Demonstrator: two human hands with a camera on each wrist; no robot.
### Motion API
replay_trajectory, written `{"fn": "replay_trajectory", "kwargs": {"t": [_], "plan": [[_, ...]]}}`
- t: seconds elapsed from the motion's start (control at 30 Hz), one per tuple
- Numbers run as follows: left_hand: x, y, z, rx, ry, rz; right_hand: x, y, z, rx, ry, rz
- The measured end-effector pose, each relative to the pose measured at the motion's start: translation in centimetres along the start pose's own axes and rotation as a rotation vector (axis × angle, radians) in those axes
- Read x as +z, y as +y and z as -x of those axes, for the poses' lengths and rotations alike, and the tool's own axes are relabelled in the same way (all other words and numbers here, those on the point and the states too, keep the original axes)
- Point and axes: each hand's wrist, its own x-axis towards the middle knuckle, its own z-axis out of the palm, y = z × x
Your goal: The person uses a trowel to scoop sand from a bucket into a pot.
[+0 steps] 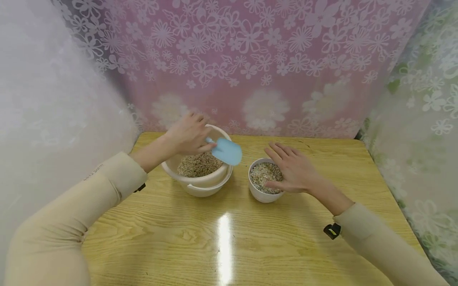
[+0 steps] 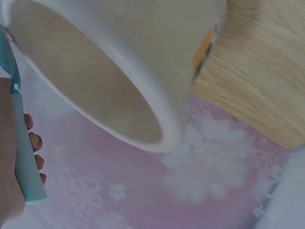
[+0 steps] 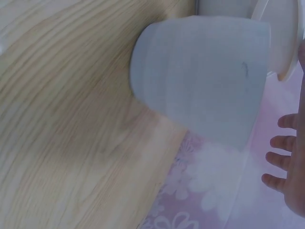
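Observation:
My left hand (image 1: 189,135) grips the handle of a light blue scoop (image 1: 229,152) above a cream-coloured bucket (image 1: 200,190). The blade extends past the bucket's right rim, toward the smaller pot. Brown grain (image 1: 198,166) lies inside the bucket. In the left wrist view, fingers wrap the scoop's handle (image 2: 27,152) beside the bucket's opening. Over the right side of a white pot (image 1: 264,198) is my right hand (image 1: 297,171), fingers extended and holding nothing. A pale and brown grainy mix (image 1: 261,174) fills the pot nearly to its rim.
Both containers stand on a wooden table (image 1: 186,238), bucket left of pot. The bucket's white carrying handle (image 1: 211,186) hangs down its front. Behind the table rises a pink floral curtain (image 1: 229,79); pale sheets (image 1: 422,151) flank the sides.

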Motion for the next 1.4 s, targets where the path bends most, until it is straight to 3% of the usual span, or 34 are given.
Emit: {"fn": "replay_trajectory", "kwargs": {"t": [0.23, 0.5, 0.8, 1.07, 1.4], "plan": [[0.8, -3.1, 1.8, -0.025, 0.005, -0.043, -1.1, -2.3, -2.7, 0.012, -0.013, -0.008], [1.4, -4.8, 2.8, -0.020, -0.026, -0.113, -2.3, -4.3, -5.5, 0.014, -0.057, -0.011], [2.9, -5.4, 3.2, 0.045, -0.001, -0.224, -2.1, -5.6, -7.7, -0.002, -0.084, -0.010], [4.4, -5.2, 3.6, 0.082, -0.058, -0.258, -1.8, -6.0, -9.2, -0.009, -0.033, 0.025], [5.6, -4.5, 3.3, 0.132, -0.061, -0.334, -2.0, -6.2, -9.7, 0.012, -0.065, 0.059]]}}
